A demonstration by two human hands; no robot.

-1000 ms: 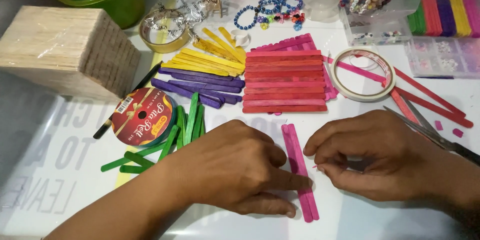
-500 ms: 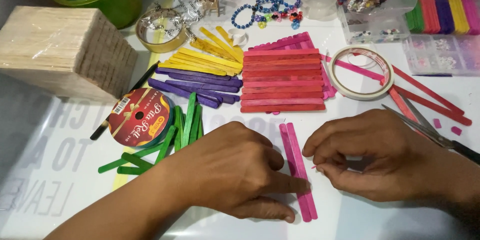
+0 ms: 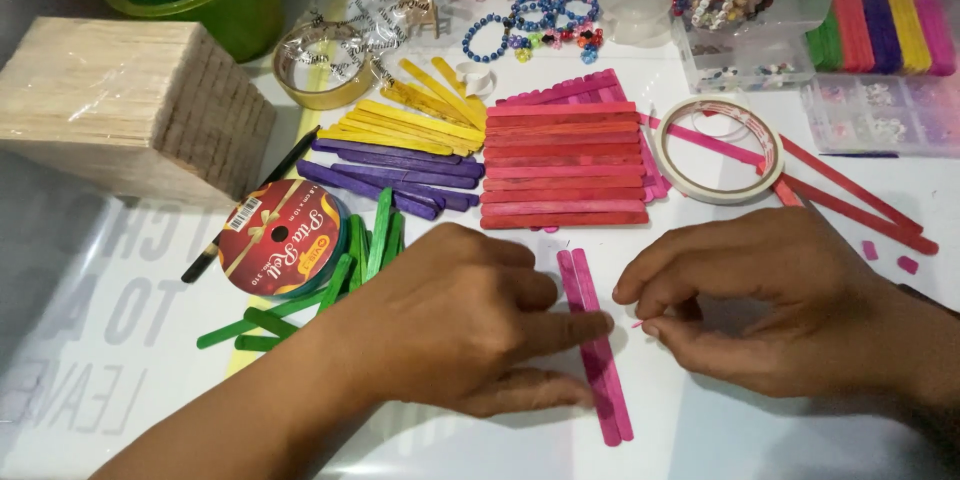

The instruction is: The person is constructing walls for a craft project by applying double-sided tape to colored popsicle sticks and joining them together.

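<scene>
Two pink craft sticks (image 3: 597, 380) lie side by side on the white table, running away from me. My left hand (image 3: 470, 325) rests on the table with its index finger pressed across the middle of the pair. My right hand (image 3: 770, 300) is just right of the sticks, thumb and fingers pinched on a tiny pink bit (image 3: 637, 324). A row of red and pink sticks (image 3: 565, 165) lies beyond the pair.
Yellow sticks (image 3: 420, 110), purple sticks (image 3: 395, 175) and green sticks (image 3: 365, 250) lie at left by a red ribbon spool (image 3: 280, 235). A tape roll (image 3: 718, 147) sits at right, a wooden stick block (image 3: 130, 105) at far left, bead boxes (image 3: 745, 10) at the back.
Both hands shifted slightly up along the pink sticks; my right hand now covers the scissors that showed at the right edge. The sticks stay put.
</scene>
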